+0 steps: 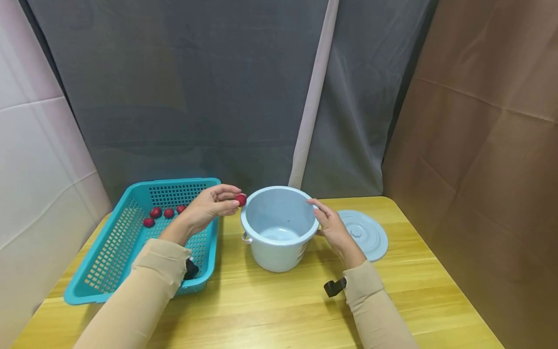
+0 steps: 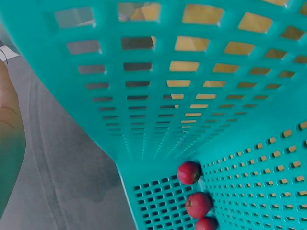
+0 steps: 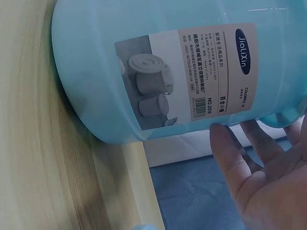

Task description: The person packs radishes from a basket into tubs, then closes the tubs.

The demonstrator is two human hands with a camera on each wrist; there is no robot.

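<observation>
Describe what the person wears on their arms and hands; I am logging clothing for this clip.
Both arms wear long beige sleeves, left sleeve and right sleeve, ending at the wrists. A small black wrist-mounted device sits at each cuff. The left hand and right hand are bare, without gloves.

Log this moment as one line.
left hand pinches small red fruit | right hand steadies pale blue plastic bucket | fruit beside rim

A round lid [image 1: 365, 233] lies flat on the wooden desk [image 1: 270, 305]. Grey curtains [image 1: 196, 97] hang behind the desk, with brown paper [image 1: 488, 145] at the right.
</observation>
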